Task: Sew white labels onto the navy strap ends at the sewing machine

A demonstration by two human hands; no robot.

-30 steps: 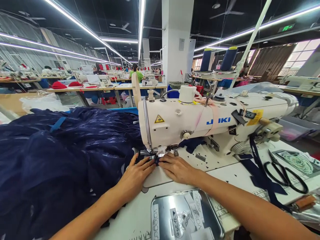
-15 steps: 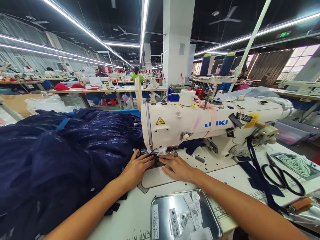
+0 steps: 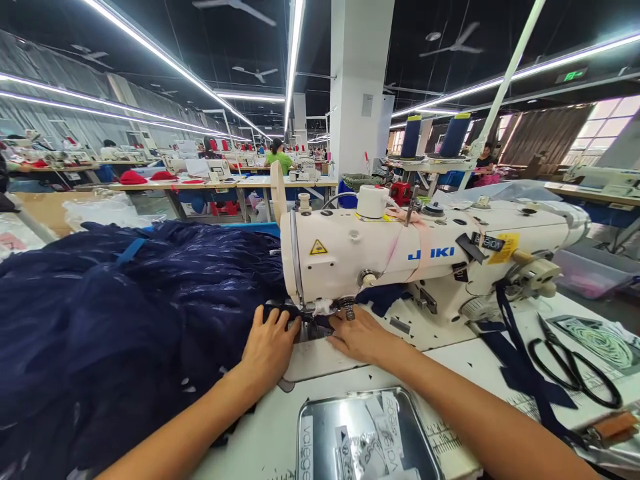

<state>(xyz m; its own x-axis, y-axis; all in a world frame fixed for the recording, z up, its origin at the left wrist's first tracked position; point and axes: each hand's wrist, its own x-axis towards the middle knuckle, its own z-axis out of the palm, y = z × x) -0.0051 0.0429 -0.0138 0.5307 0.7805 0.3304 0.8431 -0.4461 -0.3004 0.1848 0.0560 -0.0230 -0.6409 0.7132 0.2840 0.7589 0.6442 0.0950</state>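
A strip of navy cloth (image 3: 323,321) lies beneath the sewing machine (image 3: 350,250), between both hands. At its eight o'clock, the left hand's (image 3: 267,341) fingers curl over it; at four, the right hand's (image 3: 359,337) fingers extend to it. Whether either pinches cannot be told. A navy fabric pile (image 3: 125,313) fills nine o'clock.

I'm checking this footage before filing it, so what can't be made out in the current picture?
All in the head view:
- Where the needle meets the dark cloth under the sewing machine: too small and blurred.
- Part of the right hand: behind the machine's spring.
- Near end of the metal tray: cut off by the bottom edge.
- Part of the machine's blue lettering: covered by a pink band.
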